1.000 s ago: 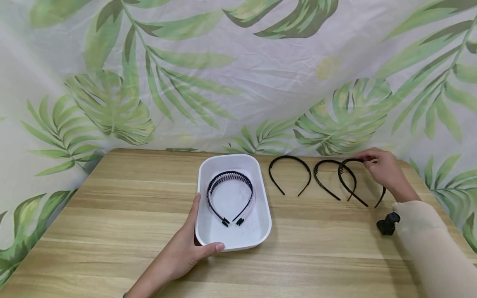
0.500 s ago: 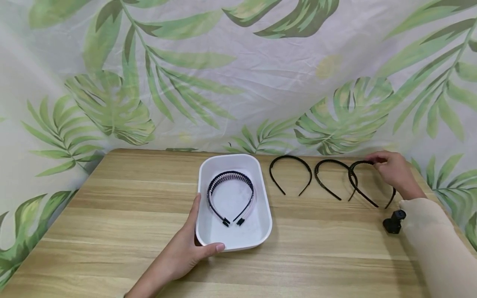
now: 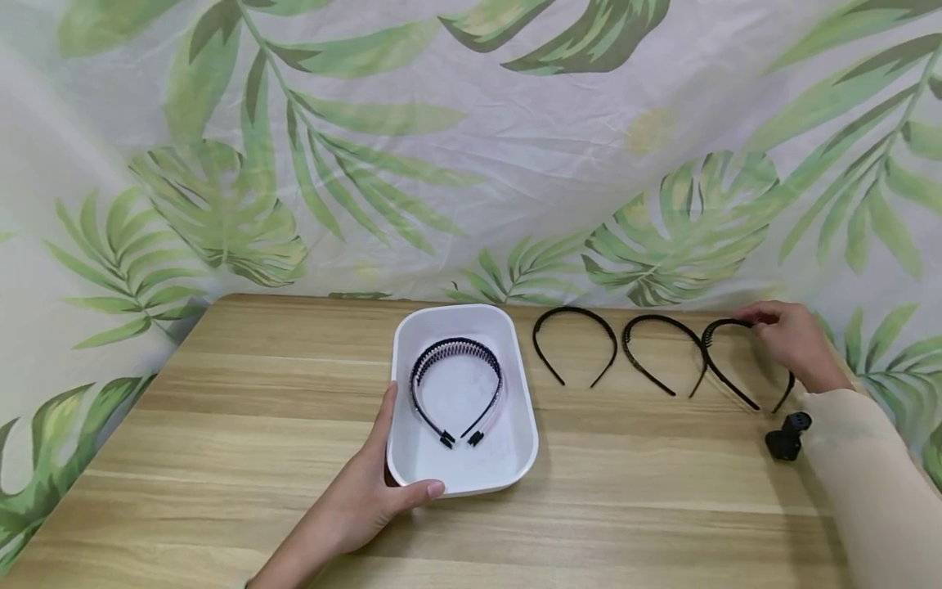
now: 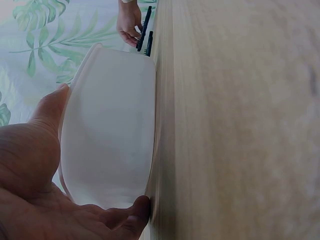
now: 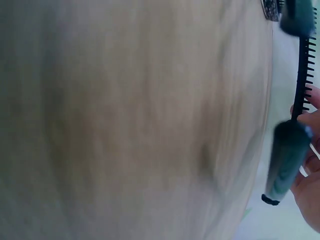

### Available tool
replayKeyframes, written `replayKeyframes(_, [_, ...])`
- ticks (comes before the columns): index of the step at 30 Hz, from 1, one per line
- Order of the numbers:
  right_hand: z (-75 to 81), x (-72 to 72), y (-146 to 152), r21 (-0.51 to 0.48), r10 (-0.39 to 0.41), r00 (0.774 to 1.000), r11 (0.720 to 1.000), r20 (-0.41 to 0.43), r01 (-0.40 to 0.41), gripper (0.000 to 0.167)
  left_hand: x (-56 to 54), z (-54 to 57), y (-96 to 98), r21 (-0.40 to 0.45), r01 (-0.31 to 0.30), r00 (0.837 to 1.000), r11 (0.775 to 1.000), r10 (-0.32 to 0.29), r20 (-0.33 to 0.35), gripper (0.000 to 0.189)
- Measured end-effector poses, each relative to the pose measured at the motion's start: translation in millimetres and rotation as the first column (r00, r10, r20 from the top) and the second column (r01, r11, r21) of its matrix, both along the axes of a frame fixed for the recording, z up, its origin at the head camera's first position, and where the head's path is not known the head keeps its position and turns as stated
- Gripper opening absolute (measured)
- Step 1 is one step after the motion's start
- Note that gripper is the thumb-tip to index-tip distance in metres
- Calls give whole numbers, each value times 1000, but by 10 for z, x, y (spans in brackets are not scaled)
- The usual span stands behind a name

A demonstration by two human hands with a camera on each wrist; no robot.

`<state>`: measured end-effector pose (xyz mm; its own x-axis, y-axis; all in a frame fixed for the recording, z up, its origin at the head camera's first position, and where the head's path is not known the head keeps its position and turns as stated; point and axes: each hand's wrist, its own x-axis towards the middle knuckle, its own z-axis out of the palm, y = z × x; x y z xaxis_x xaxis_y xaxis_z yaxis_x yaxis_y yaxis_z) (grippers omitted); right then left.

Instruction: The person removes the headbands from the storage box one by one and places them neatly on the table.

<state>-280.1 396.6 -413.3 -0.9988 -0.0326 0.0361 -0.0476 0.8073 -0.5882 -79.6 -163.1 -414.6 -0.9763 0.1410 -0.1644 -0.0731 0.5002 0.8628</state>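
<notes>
My left hand (image 3: pixel 361 491) grips the near left corner of a white plastic tray (image 3: pixel 456 468), the thumb over its rim and the fingers along the outer wall. Headbands (image 3: pixel 458 343) lie nested inside the tray, black and pale pink ones with comb teeth. At the far right, my right hand (image 3: pixel 795 343) pinches the top of a black toothed headband (image 3: pixel 730 382). In the right wrist view this headband (image 5: pixel 303 65) shows its teeth by the fingers. Its left side overlaps or meets the neighbouring black headband (image 3: pixel 648 374); whether they touch, I cannot tell.
A plain thin black headband (image 3: pixel 572 310) lies between the tray and the other two. A black wrist camera (image 3: pixel 784 442) sticks out from the right sleeve. Behind the wooden table (image 3: pixel 243 409) hangs a leaf-patterned cloth (image 3: pixel 530 164).
The right hand has carried its headband to the right, so that it overlaps the neighbouring one much less. Left hand and tray have stayed in place.
</notes>
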Motion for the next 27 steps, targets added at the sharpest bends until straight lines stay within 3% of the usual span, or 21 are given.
replayKeyframes(10, [5, -27, 60, 21, -22, 999, 1000, 39, 21, 39, 1, 4, -7, -12, 6, 1000, 1000, -7, -25, 134])
replayKeyframes(27, [-29, -76, 159, 73, -7, 999, 997, 33, 5, 39, 3, 6, -6, -16, 6, 1000, 1000, -6, -23, 134])
